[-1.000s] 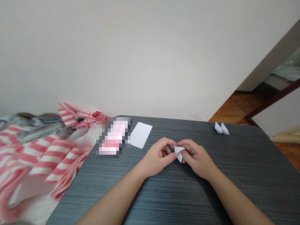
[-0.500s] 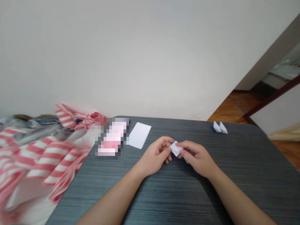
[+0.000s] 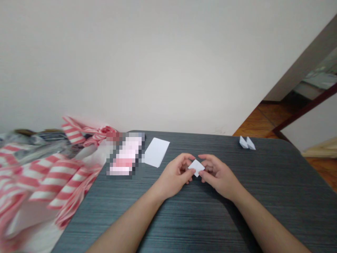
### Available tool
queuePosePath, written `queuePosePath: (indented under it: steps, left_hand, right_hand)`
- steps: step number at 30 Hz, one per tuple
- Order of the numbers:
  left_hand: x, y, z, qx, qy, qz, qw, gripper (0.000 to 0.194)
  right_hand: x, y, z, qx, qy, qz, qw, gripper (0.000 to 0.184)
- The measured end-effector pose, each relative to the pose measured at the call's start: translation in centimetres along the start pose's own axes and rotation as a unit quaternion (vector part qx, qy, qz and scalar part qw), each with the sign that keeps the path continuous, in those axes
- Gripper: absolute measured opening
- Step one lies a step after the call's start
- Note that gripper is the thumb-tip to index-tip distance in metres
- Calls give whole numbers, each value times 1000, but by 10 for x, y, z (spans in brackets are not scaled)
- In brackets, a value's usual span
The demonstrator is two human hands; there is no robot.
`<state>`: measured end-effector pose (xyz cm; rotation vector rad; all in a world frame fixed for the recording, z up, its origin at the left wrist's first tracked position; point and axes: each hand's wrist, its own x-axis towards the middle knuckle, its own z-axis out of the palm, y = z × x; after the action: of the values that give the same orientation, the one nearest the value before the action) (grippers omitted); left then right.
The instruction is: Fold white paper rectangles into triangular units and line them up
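A small white folded paper [image 3: 196,167], diamond-shaped, is held between both hands above the dark table. My left hand [image 3: 177,173] pinches its left side, thumb on top and fingers curled behind. On the other side my right hand [image 3: 217,175] grips the lower right edge with the thumb, its index finger arched above the paper's right corner. The fingertips under the paper are partly hidden.
White paper sheets [image 3: 157,152] lie on the dark table [image 3: 181,225] left of my hands, beside a blurred-out rectangular item [image 3: 126,154]. A folded paper piece with two points [image 3: 247,143] stands at the back right. Striped cloth [image 3: 55,179] is heaped at the left.
The right index finger has lifted off the paper's face. The paper now shows as a flatter, wider diamond, with the flap crease no longer seen. The arms have barely moved.
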<state>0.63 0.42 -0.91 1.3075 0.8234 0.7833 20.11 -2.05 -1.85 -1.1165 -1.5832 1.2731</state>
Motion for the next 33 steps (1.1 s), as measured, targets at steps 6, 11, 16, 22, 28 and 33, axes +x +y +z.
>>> queuePosePath:
  steps: [6, 11, 16, 22, 28, 33]
  left_hand:
    - [0, 0, -1, 34, 1, 3, 999, 20]
    - [0, -1, -2, 53, -7, 9, 999, 16]
    - [-1, 1, -3, 83, -21, 15, 996, 13]
    - [-2, 4, -4, 145, -31, 12, 989, 20]
    - [-2, 5, -2, 169, -28, 9, 985, 22]
    - [-2, 6, -2, 150, -19, 6, 988, 21]
  right_hand:
    - [0, -10, 0, -74, -23, 58, 995, 12]
    - [1, -14, -1, -148, -35, 56, 987, 19]
    - [0, -16, 0, -155, -42, 56, 985, 21]
    - [1, -20, -1, -178, -51, 45, 982, 24]
    - [3, -21, 0, -195, -70, 36, 978, 26]
    - [2, -20, 0, -193, -65, 30, 979, 24]
